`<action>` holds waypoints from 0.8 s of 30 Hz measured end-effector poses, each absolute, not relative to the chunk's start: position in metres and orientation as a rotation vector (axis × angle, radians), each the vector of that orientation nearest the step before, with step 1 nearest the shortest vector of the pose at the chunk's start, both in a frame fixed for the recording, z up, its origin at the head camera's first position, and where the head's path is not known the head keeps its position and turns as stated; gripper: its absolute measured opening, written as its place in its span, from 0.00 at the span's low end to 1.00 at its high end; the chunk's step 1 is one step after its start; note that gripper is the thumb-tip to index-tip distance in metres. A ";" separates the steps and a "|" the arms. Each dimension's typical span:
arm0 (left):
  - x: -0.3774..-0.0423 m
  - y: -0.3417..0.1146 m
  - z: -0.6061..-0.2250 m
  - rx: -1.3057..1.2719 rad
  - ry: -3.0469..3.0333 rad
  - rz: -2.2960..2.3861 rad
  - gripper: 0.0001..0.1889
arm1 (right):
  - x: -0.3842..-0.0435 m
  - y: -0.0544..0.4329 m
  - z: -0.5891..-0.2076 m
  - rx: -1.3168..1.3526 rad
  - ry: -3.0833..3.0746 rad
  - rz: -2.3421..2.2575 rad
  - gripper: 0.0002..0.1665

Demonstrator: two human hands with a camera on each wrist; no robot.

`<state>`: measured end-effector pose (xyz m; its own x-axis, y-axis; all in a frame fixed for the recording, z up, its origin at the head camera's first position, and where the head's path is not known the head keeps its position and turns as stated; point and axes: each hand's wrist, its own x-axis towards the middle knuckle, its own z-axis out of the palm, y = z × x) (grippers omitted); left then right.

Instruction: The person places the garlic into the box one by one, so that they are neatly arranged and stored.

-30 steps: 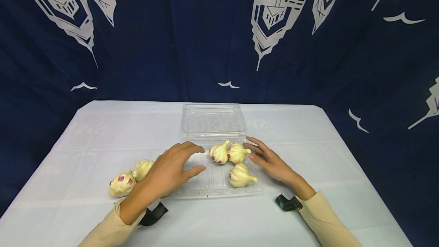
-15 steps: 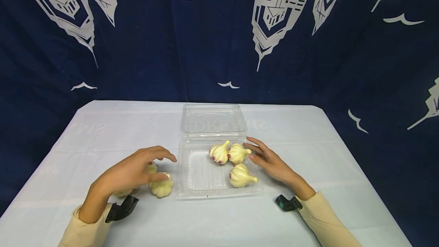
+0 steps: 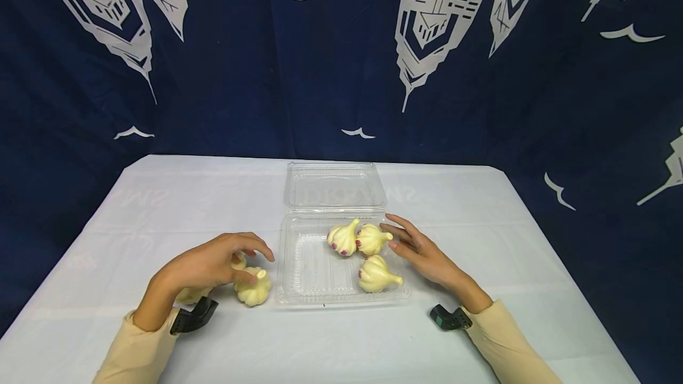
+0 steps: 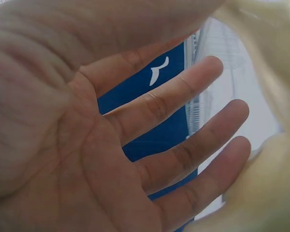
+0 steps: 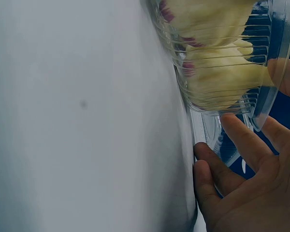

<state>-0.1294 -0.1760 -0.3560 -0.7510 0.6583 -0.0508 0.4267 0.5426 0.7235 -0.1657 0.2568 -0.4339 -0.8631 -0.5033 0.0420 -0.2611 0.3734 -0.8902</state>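
Note:
In the head view my left hand (image 3: 216, 262) arches over pale garlic bulbs left of the clear plastic clamshell container (image 3: 301, 301). Its thumb overlaps the nearest garlic bulb (image 3: 253, 292); parts of two others lie hidden beneath the hand. The left wrist view shows spread fingers (image 4: 203, 123), with blurred garlic (image 4: 268, 188) close to the little fingertip. My right hand (image 3: 427, 256) stays at the container's right rim, fingers relaxed and apart. Three garlic bulbs with purple marks sit inside: one at back left (image 3: 343, 238), one beside it (image 3: 370, 239), one in front (image 3: 376, 275).
The container's lid (image 3: 335, 187) lies folded back on the far side, hinged to the base. A white cloth (image 3: 453, 194) covers the table, and a dark blue printed curtain (image 3: 331, 76) hangs behind it. Each wrist wears a black strap.
My left hand has moved left, from over the container to the loose garlic bulbs, and dipped slightly around the nearest one. My right hand has kept its place at the rim.

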 end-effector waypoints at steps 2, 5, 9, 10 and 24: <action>-0.130 -0.175 -0.357 0.891 2.450 1.031 0.16 | -0.166 0.257 -0.434 -0.680 2.403 -1.488 0.36; -0.131 -0.174 -0.359 0.891 2.445 1.016 0.15 | -0.166 0.257 -0.434 -0.678 2.407 -1.488 0.36; -0.131 -0.173 -0.360 0.906 2.445 0.997 0.13 | -0.166 0.257 -0.435 -0.691 2.414 -1.482 0.36; -0.131 -0.172 -0.360 0.904 2.441 0.996 0.12 | -0.166 0.257 -0.436 -0.692 2.416 -1.480 0.36; -0.134 -0.176 -0.359 0.841 2.474 0.948 0.09 | -0.165 0.257 -0.434 -0.673 2.395 -1.494 0.36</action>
